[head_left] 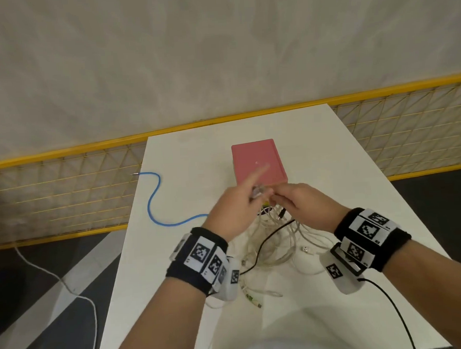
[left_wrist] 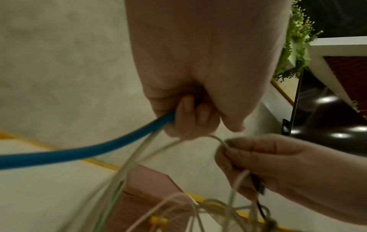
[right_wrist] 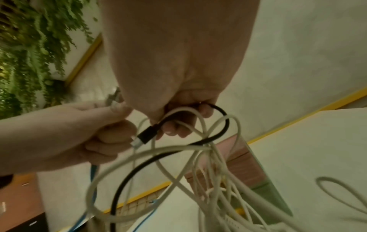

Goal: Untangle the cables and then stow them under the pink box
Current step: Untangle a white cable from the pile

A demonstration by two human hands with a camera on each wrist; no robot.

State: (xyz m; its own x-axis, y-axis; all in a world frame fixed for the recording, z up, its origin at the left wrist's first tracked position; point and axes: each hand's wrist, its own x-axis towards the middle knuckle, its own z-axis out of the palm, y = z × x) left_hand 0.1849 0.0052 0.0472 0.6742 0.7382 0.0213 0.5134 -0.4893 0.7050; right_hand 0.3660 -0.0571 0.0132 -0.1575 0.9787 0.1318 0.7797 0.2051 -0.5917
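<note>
While the white counter (head_left: 185, 155) stretches out beneath both hands, the pink box (head_left: 258, 162) sits just beyond them, and the tangle of white cables (head_left: 278, 241) hangs below them. The left hand (head_left: 234, 209) grips the blue cable (head_left: 155, 194), forefinger straight; the right hand (head_left: 303, 205), just beside it, curls round white strands and a black cable (head_left: 265, 239).

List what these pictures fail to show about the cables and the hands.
- Head view: the left hand and right hand cover the knot they work on.
- Left wrist view: the blue cable runs off the left edge; its far end is cut off.
- Right wrist view: the white cables blur low in the frame, so the crossings cannot be traced.
- Head view: the pink box shows no underside.
</note>
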